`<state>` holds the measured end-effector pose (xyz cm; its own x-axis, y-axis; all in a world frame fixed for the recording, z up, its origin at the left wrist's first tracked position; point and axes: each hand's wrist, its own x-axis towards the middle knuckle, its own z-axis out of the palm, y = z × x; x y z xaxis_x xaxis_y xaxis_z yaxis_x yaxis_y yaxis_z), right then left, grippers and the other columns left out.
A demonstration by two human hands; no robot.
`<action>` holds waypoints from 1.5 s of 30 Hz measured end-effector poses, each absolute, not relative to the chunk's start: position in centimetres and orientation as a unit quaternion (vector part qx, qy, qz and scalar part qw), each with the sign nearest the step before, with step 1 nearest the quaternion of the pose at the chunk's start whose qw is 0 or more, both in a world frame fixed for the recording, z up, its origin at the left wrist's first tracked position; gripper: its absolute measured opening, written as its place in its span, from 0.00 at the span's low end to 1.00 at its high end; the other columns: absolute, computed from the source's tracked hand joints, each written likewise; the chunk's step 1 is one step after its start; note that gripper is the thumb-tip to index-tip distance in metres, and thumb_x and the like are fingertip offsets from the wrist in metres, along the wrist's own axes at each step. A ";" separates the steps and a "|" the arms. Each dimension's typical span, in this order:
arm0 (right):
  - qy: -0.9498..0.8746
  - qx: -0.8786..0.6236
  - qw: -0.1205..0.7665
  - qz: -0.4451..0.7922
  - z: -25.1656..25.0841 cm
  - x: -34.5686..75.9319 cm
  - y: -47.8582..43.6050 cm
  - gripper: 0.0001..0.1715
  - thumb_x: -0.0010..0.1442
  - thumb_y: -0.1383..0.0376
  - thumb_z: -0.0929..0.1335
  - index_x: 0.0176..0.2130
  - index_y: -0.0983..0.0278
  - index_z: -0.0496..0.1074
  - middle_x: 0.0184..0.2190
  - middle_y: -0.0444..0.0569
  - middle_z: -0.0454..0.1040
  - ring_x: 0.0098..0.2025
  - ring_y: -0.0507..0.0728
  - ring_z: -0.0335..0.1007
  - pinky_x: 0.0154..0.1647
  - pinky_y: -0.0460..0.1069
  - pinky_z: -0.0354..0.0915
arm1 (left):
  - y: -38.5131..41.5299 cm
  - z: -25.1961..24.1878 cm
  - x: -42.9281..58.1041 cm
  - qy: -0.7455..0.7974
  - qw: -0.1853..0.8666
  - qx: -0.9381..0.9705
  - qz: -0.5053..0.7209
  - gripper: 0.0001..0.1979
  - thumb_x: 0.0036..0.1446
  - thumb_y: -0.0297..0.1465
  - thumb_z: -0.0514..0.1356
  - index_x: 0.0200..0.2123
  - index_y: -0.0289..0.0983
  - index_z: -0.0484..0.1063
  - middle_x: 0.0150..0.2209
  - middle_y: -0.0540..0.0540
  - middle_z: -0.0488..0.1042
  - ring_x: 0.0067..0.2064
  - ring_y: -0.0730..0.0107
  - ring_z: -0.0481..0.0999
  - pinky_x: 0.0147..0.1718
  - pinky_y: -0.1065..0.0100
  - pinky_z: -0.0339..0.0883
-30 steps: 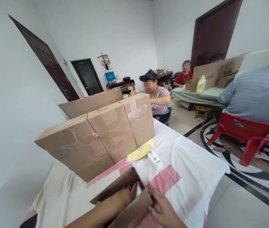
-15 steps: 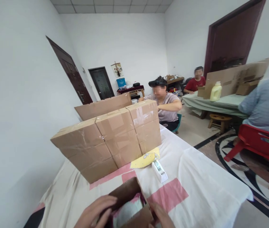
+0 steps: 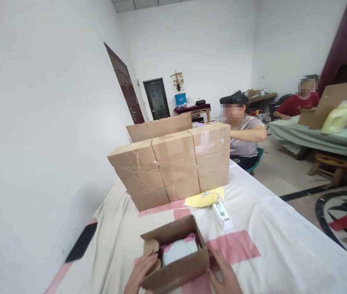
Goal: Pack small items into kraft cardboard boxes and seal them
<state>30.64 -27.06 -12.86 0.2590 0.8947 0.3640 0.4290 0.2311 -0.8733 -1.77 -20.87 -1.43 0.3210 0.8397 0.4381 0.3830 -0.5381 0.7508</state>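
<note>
An open cardboard box (image 3: pixel 185 272) stands on the cloth-covered table in front of me, holding a white and pink wrapped bundle (image 3: pixel 180 250). My left hand (image 3: pixel 141 271) grips the box's left end, its fingers lying over the rounded end flaps (image 3: pixel 151 246). On the opposite side, my right hand (image 3: pixel 223 271) holds the right end wall, with thumb and fingers set apart against the cardboard. Beyond the box lie a white tape dispenser (image 3: pixel 222 216) and a yellow patterned cloth piece (image 3: pixel 203 199).
A stack of taped cardboard boxes (image 3: pixel 178 171) runs across the far part of the table (image 3: pixel 271 245). Behind it sits a person (image 3: pixel 245 132). A black flat object (image 3: pixel 83 243) lies at the left edge. Another person (image 3: pixel 299 104) sits by a green-covered table with a yellow jug (image 3: pixel 337 118).
My view has swung left and down, so the scene sits further right. The box and both hands show more fully; both hands remain at the box's ends.
</note>
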 end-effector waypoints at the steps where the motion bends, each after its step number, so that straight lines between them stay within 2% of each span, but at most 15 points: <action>1: -0.556 -0.584 0.553 0.212 -12.5 30.5 -27.3 0.30 0.63 0.57 0.69 0.62 0.60 0.72 0.60 0.57 0.74 0.63 0.67 0.70 0.63 0.60 0.69 | -20.5 -1.7 -2.1 0.398 0.280 0.767 0.418 0.36 0.52 0.64 0.55 0.52 0.47 0.80 0.55 0.38 0.78 0.61 0.42 0.73 0.63 0.43 0.64; 3: -0.536 -0.578 0.578 0.211 -10.9 30.0 -27.5 0.30 0.64 0.56 0.69 0.63 0.58 0.71 0.62 0.57 0.72 0.64 0.67 0.68 0.64 0.61 0.67 | -19.6 -2.3 -2.5 0.406 0.299 0.762 0.406 0.33 0.56 0.61 0.54 0.51 0.47 0.80 0.55 0.38 0.78 0.62 0.42 0.72 0.63 0.40 0.63; 7: -0.537 -0.528 0.629 0.193 -5.3 28.9 -26.5 0.33 0.68 0.56 0.66 0.69 0.54 0.61 0.67 0.56 0.65 0.67 0.65 0.65 0.62 0.61 0.69 | -18.6 -3.5 -2.2 0.439 0.318 0.710 0.451 0.33 0.58 0.60 0.51 0.44 0.43 0.83 0.53 0.36 0.79 0.59 0.42 0.75 0.61 0.38 0.64; 12: -0.589 -0.489 0.626 0.149 -0.2 27.5 -24.4 0.24 0.67 0.58 0.68 0.61 0.53 0.72 0.63 0.54 0.71 0.66 0.66 0.66 0.66 0.64 0.64 | -18.3 -3.9 -1.3 0.432 0.350 0.650 0.518 0.31 0.59 0.58 0.54 0.41 0.38 0.83 0.49 0.36 0.80 0.53 0.46 0.79 0.57 0.44 0.70; 17: -0.574 -0.506 0.623 0.164 -1.3 27.2 -24.9 0.24 0.68 0.56 0.66 0.62 0.54 0.71 0.64 0.55 0.69 0.66 0.66 0.64 0.66 0.66 0.63 | -18.4 -3.9 -1.1 0.410 0.350 0.668 0.513 0.29 0.61 0.55 0.53 0.40 0.39 0.84 0.48 0.37 0.81 0.54 0.46 0.77 0.58 0.45 0.69; 22: -0.564 -0.515 0.620 0.178 -2.3 27.2 -25.4 0.25 0.71 0.54 0.63 0.64 0.51 0.68 0.67 0.51 0.65 0.69 0.66 0.60 0.69 0.67 0.58 | -18.6 -4.1 -1.3 0.398 0.363 0.682 0.495 0.31 0.62 0.56 0.51 0.43 0.40 0.83 0.50 0.34 0.80 0.61 0.41 0.72 0.60 0.38 0.64; 24: -0.562 -0.514 0.622 0.182 -2.1 27.2 -25.5 0.24 0.71 0.53 0.62 0.64 0.50 0.69 0.67 0.50 0.65 0.69 0.65 0.60 0.69 0.66 0.58 | -18.8 -3.7 -1.6 0.390 0.378 0.692 0.475 0.31 0.60 0.58 0.53 0.44 0.40 0.83 0.52 0.34 0.79 0.64 0.39 0.68 0.62 0.37 0.62; 27: -0.576 -0.504 0.617 0.182 -1.7 26.9 -25.5 0.25 0.72 0.51 0.59 0.64 0.50 0.68 0.68 0.50 0.64 0.69 0.65 0.59 0.69 0.67 0.57 | -19.0 -2.5 -2.4 0.370 0.413 0.715 0.426 0.25 0.56 0.54 0.61 0.45 0.43 0.83 0.54 0.36 0.78 0.68 0.40 0.62 0.65 0.38 0.57; 29: -0.601 -0.502 0.597 0.172 -1.7 26.7 -25.6 0.28 0.72 0.47 0.57 0.61 0.52 0.72 0.67 0.51 0.65 0.69 0.67 0.58 0.68 0.69 0.55 | -19.0 -1.6 -2.8 0.358 0.436 0.725 0.395 0.21 0.54 0.51 0.65 0.43 0.44 0.84 0.54 0.37 0.78 0.70 0.41 0.60 0.67 0.39 0.53; 32: -0.629 -0.504 0.574 0.144 -2.1 26.6 -25.4 0.34 0.70 0.42 0.56 0.51 0.57 0.78 0.64 0.53 0.68 0.66 0.70 0.59 0.66 0.72 0.54 | -18.9 -0.6 -3.0 0.356 0.460 0.723 0.372 0.20 0.52 0.50 0.67 0.41 0.43 0.84 0.54 0.37 0.79 0.70 0.41 0.58 0.68 0.38 0.51; 36: -0.637 -0.496 0.575 0.131 -2.6 26.8 -25.1 0.30 0.71 0.44 0.57 0.48 0.58 0.79 0.61 0.54 0.71 0.62 0.69 0.60 0.63 0.70 0.58 | -19.6 -0.6 -2.4 0.392 0.464 0.684 0.404 0.26 0.57 0.54 0.61 0.45 0.40 0.83 0.55 0.36 0.78 0.71 0.43 0.56 0.69 0.40 0.47; 38: -0.633 -0.496 0.579 0.134 -2.6 26.8 -25.0 0.26 0.72 0.49 0.58 0.51 0.58 0.77 0.60 0.53 0.71 0.62 0.68 0.60 0.63 0.69 0.59 | -20.2 -0.9 -1.7 0.425 0.459 0.647 0.436 0.28 0.62 0.54 0.56 0.51 0.39 0.80 0.57 0.37 0.76 0.70 0.46 0.58 0.70 0.42 0.46; 41: -0.607 -0.507 0.593 0.148 -2.5 26.3 -25.2 0.23 0.72 0.56 0.59 0.58 0.58 0.72 0.61 0.54 0.70 0.63 0.67 0.60 0.65 0.68 0.58 | -21.0 -1.2 -0.2 0.463 0.451 0.593 0.480 0.30 0.66 0.48 0.54 0.66 0.42 0.64 0.65 0.39 0.68 0.70 0.52 0.60 0.70 0.45 0.47; 43: -0.573 -0.513 0.614 0.178 -2.5 25.8 -25.5 0.26 0.71 0.59 0.59 0.64 0.58 0.65 0.65 0.55 0.65 0.66 0.65 0.58 0.66 0.66 0.59 | -21.3 -1.1 0.7 0.472 0.448 0.570 0.501 0.33 0.67 0.45 0.54 0.71 0.45 0.53 0.70 0.42 0.60 0.72 0.56 0.56 0.71 0.50 0.46; 45: -0.534 -0.519 0.626 0.233 -2.5 25.5 -25.8 0.34 0.69 0.62 0.60 0.71 0.56 0.52 0.70 0.54 0.57 0.67 0.63 0.58 0.66 0.62 0.62 | -21.4 -0.9 1.3 0.476 0.449 0.558 0.510 0.34 0.67 0.44 0.54 0.72 0.48 0.48 0.74 0.45 0.53 0.74 0.58 0.50 0.71 0.55 0.46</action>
<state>25.47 -25.80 -2.49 0.3220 0.8454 0.4262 0.2630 0.3525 -0.8981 1.33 -21.37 -0.88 0.0264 0.9894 0.1428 0.0730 -0.1443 0.9868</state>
